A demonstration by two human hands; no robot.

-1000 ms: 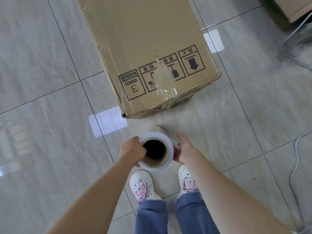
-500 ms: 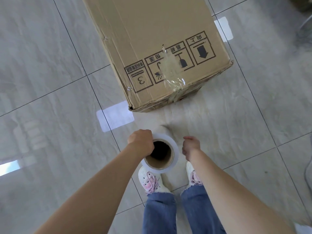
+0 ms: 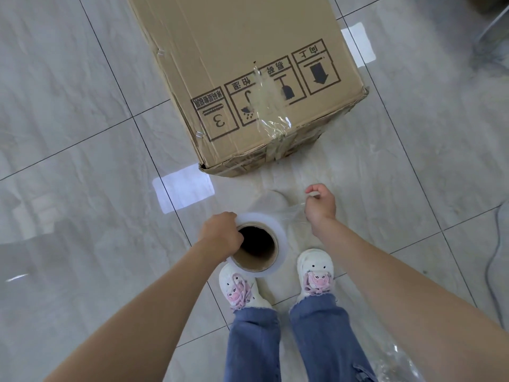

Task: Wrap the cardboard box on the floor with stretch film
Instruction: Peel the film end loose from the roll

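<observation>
Tiled floor (image 3: 82,133): cardboard box (image 3: 248,64) beyond roll-holding grip (image 3: 220,235).

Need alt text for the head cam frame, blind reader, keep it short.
Seen from above, a person's left hand grips a roll of stretch film while the right hand pinches its loose clear end, pulled out to the side. A cardboard box with printed handling symbols lies just ahead on the grey tiled floor, above white shoes and jeans.
</observation>
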